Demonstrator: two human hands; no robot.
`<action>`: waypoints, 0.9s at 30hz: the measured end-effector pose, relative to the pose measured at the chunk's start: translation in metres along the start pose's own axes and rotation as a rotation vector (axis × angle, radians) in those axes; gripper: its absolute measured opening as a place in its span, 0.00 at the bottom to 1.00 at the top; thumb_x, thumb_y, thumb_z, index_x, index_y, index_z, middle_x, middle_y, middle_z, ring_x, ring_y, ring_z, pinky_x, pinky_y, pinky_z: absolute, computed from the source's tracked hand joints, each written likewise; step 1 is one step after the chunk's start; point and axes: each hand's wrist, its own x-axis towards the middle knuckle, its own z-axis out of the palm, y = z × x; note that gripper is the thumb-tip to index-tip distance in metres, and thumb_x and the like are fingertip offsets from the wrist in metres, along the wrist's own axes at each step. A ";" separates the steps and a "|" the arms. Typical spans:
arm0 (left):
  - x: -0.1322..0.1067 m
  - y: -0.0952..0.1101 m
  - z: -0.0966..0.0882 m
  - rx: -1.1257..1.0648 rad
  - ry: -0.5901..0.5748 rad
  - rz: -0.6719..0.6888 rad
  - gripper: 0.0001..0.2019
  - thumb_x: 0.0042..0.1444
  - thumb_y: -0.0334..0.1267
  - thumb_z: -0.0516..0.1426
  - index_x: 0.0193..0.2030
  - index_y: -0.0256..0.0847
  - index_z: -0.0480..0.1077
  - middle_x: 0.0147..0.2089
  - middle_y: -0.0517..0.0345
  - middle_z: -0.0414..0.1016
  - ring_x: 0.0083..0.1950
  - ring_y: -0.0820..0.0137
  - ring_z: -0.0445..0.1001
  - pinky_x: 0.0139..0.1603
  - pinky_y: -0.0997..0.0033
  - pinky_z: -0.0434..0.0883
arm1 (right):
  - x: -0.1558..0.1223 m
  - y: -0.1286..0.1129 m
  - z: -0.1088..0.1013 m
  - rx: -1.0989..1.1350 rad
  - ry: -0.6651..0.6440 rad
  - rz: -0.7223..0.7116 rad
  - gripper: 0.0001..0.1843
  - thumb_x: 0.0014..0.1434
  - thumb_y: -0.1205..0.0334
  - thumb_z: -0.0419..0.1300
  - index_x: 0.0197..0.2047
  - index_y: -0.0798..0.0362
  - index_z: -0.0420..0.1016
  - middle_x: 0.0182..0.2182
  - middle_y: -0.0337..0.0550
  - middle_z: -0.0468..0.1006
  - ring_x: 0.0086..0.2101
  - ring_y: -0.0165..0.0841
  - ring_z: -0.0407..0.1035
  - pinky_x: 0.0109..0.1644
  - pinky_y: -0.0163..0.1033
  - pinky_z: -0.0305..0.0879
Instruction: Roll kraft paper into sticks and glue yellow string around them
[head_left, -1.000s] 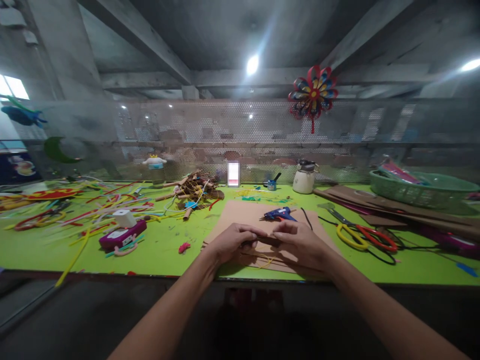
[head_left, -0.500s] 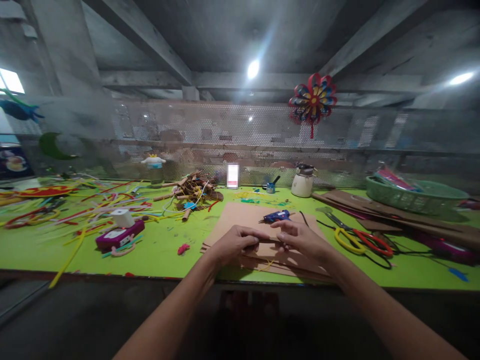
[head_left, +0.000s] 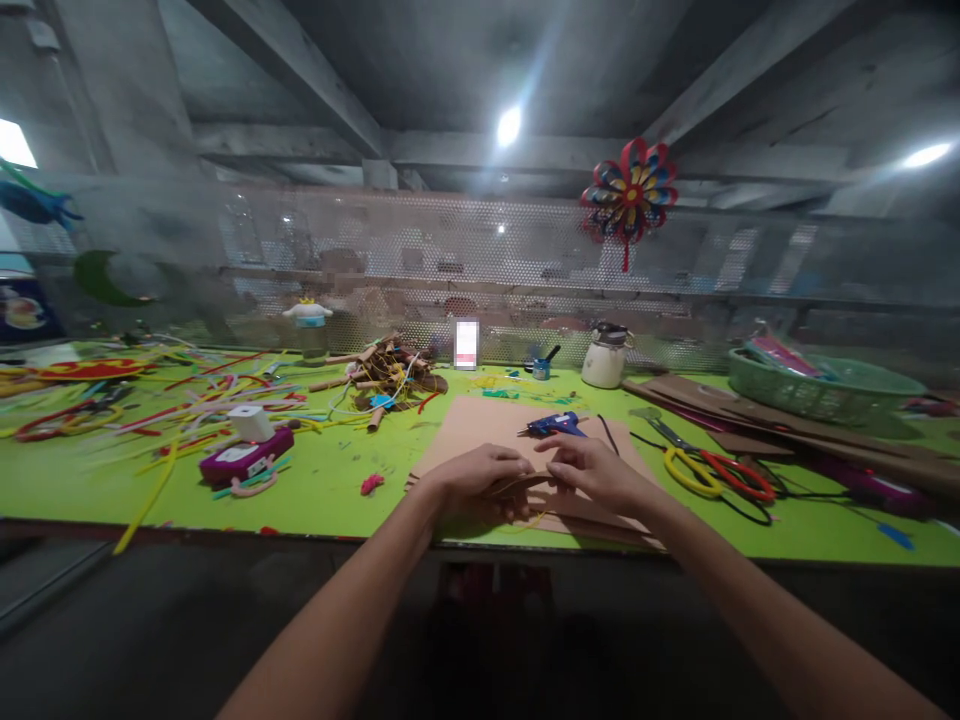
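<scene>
A thin brown cardboard strip (head_left: pixel 529 480) is held just above a stack of brown cardboard sheets (head_left: pixel 469 425). My left hand (head_left: pixel 478 470) is closed around the strip's left part, which its fingers partly cover. At the other end my right hand (head_left: pixel 592 470) pinches the strip between thumb and fingers. Just beyond the right hand, a blue glue gun (head_left: pixel 553 425) lies on the cardboard. Scissors with a yellow and a red handle (head_left: pixel 691 474) rest to the right of the stack.
On the left stand a purple box (head_left: pixel 244 460) with a white plug and scattered coloured pipe cleaners. Farther back are a heap of brown rolls (head_left: pixel 386 370), a lit phone (head_left: pixel 466 345), and a cream jug (head_left: pixel 604 360). A green basket (head_left: pixel 825 385) sits at right beside cardboard pieces.
My left hand has turned over the strip, and its fingers now show beneath it. The strip appears more tilted and bowed. The camera view has shifted slightly.
</scene>
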 end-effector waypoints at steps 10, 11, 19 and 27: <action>0.001 0.021 -0.008 0.117 -0.099 -0.046 0.19 0.49 0.51 0.58 0.38 0.34 0.71 0.29 0.53 0.75 0.27 0.73 0.70 0.30 0.74 0.62 | 0.003 -0.019 -0.004 -0.087 -0.016 -0.094 0.16 0.57 0.65 0.51 0.48 0.57 0.68 0.23 0.41 0.73 0.24 0.30 0.68 0.29 0.34 0.63; 0.002 0.020 -0.006 0.070 -0.111 -0.043 0.19 0.48 0.50 0.59 0.38 0.34 0.71 0.28 0.53 0.75 0.27 0.72 0.70 0.31 0.73 0.63 | 0.004 -0.021 -0.004 -0.099 -0.014 -0.103 0.16 0.57 0.65 0.50 0.48 0.58 0.68 0.23 0.41 0.73 0.24 0.29 0.67 0.29 0.34 0.63; 0.005 0.014 0.001 -0.061 -0.061 -0.012 0.19 0.45 0.50 0.61 0.34 0.33 0.69 0.26 0.55 0.73 0.26 0.73 0.70 0.33 0.70 0.64 | 0.006 -0.022 -0.010 0.011 -0.022 -0.060 0.16 0.56 0.62 0.52 0.47 0.57 0.68 0.24 0.40 0.71 0.24 0.29 0.67 0.30 0.35 0.64; 0.000 0.020 0.003 0.026 -0.020 -0.035 0.19 0.46 0.50 0.60 0.35 0.33 0.71 0.24 0.57 0.72 0.22 0.77 0.67 0.27 0.75 0.60 | 0.009 -0.012 -0.013 0.232 -0.087 -0.044 0.19 0.55 0.55 0.55 0.46 0.59 0.67 0.23 0.39 0.70 0.23 0.29 0.66 0.29 0.37 0.64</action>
